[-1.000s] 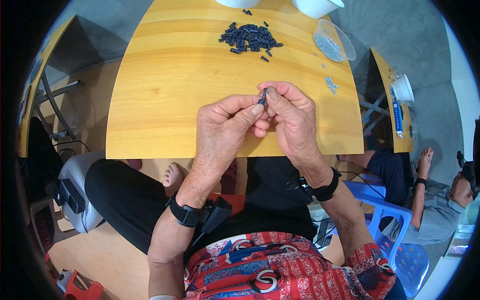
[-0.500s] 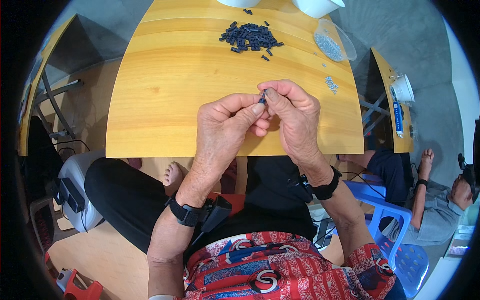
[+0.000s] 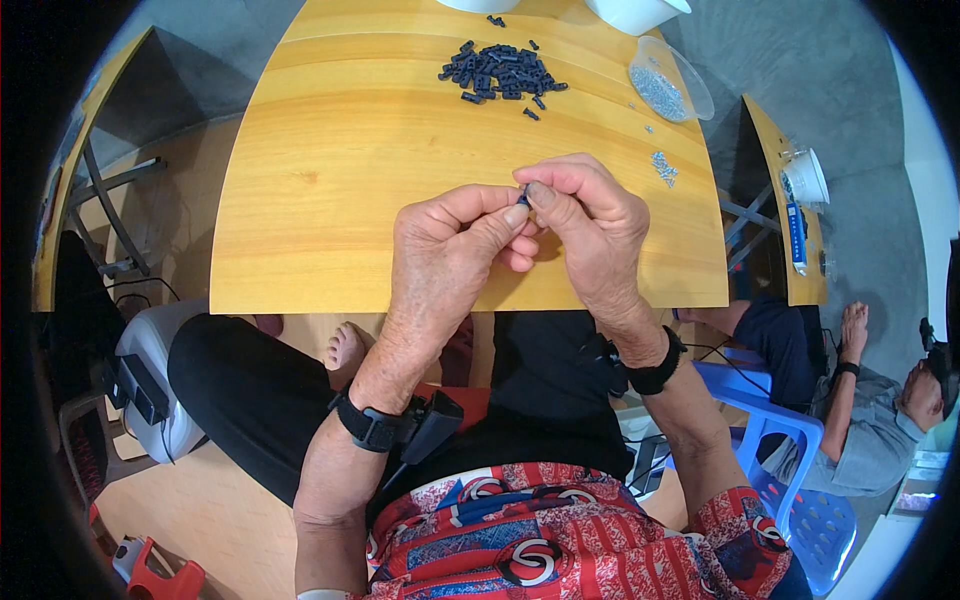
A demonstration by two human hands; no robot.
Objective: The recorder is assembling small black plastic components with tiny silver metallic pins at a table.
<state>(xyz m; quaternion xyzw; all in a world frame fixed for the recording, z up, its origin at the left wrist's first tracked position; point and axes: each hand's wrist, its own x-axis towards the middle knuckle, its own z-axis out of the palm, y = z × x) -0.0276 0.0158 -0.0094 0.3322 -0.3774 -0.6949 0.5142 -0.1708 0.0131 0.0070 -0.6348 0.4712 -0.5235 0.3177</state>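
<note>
Over the near middle of the table, a small black plastic part [image 3: 523, 199] is pinched between thumb and fingers of my left hand [image 3: 447, 242]. My right hand [image 3: 598, 232] is closed at the upper end of the same part, thumb against forefinger. Whatever lies between those right fingertips is too small and covered to make out. Beyond my hands, a heap of similar black plastic parts [image 3: 503, 72] lies on the table, with a few strays around it. To the right sits a little group of silver screws [image 3: 664, 169].
A clear plastic bowl [image 3: 700, 97] of small silver pieces stands at the table's far right. Two white tubs [image 3: 640, 14] are at the far edge. On the right, another person [image 3: 868, 440] sits near a blue plastic chair [image 3: 800, 425] and a side table [image 3: 775, 190].
My right hand has shifted slightly to the right and turned a little at the part's upper end. My left hand stays nearly still, holding the black part.
</note>
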